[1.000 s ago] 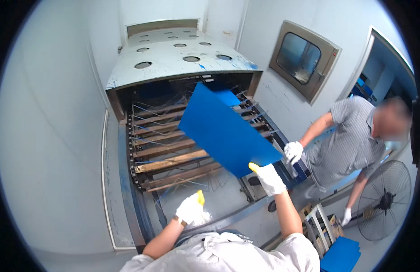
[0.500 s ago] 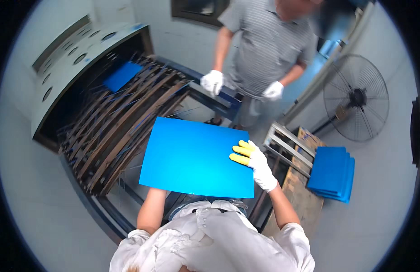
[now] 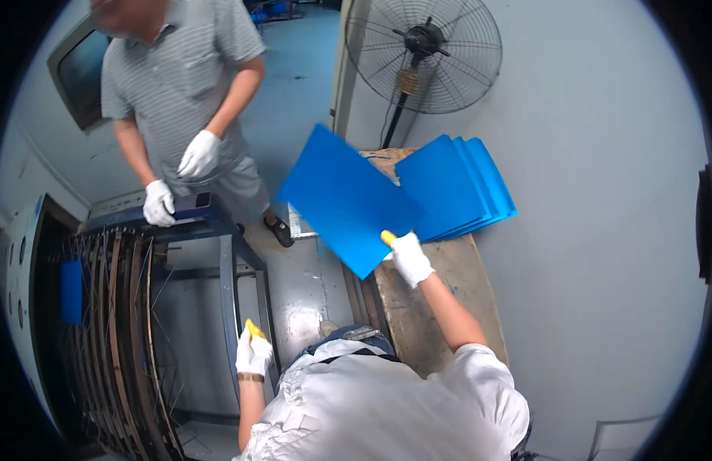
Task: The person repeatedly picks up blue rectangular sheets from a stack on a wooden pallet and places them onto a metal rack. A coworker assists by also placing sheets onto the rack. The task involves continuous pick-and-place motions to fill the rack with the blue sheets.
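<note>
"Blue sheet point(image 3: 344, 196): where is it, measured from the stack?"

"Just left of the stack of blue panels point(image 3: 452, 184), in the right hand point(image 3: 410, 260). Its right corner overlaps the stack's left edge in view, though I can't tell whether they touch."

"And its long axis?"

"Slanting, from far left down toward the right hand, which grips it by the short edge, yellow-tipped thumb on the upper face. That hand is the nearer one, close to the stack on its near side."

"What about the left hand point(image 3: 253, 353)?"

"Well apart from the stack, off to the left, fingers curled (nothing shows in it, but I can't tell how far it is closed)."

"What lies under the stack?"

"Worn, stained wooden board point(image 3: 440, 284), running from the stack back toward the person. Beyond the stack stands a pedestal fan point(image 3: 423, 42); to its right rises a pale wall point(image 3: 594, 200)."

"Anything opposite?"

"Far left of the stack, a slatted conveyor point(image 3: 124, 307) bears a lone blue panel point(image 3: 71, 292). Between them, farther back, stands a co-worker point(image 3: 179, 84)."
</note>
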A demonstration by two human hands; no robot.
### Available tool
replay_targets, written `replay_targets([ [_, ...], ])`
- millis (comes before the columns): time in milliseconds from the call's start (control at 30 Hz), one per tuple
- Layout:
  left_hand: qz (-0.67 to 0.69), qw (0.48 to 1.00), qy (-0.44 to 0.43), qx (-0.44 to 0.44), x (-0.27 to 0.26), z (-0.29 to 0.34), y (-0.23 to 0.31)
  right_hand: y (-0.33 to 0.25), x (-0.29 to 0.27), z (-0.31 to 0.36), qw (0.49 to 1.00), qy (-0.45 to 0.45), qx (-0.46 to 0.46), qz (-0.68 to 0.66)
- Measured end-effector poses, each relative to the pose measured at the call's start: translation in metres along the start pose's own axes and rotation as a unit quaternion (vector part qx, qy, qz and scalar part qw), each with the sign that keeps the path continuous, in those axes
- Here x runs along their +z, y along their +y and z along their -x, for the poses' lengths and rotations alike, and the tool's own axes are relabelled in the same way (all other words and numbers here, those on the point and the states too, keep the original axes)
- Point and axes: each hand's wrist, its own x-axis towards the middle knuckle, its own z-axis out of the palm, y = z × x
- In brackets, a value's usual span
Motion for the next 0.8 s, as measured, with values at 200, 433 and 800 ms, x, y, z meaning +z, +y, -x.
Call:
replay_targets([
  [200,-0.076,0.993,0.086,-0.012,-0.025,0.001,-0.064,-0.002,-0.099,-0.069,0.968,0.242,-0.047,0.047],
  [433,-0.061,0.994,0.079,-0.053,-0.004,-0.007,-0.076,0.034,-0.143,-0.106,0.965,0.257,-0.001,0.045],
  [800,-0.065,0.993,0.082,-0.048,0.001,-0.003,-0.076,0.064,-0.158,-0.084,0.948,0.112,0.268,0.131],
])
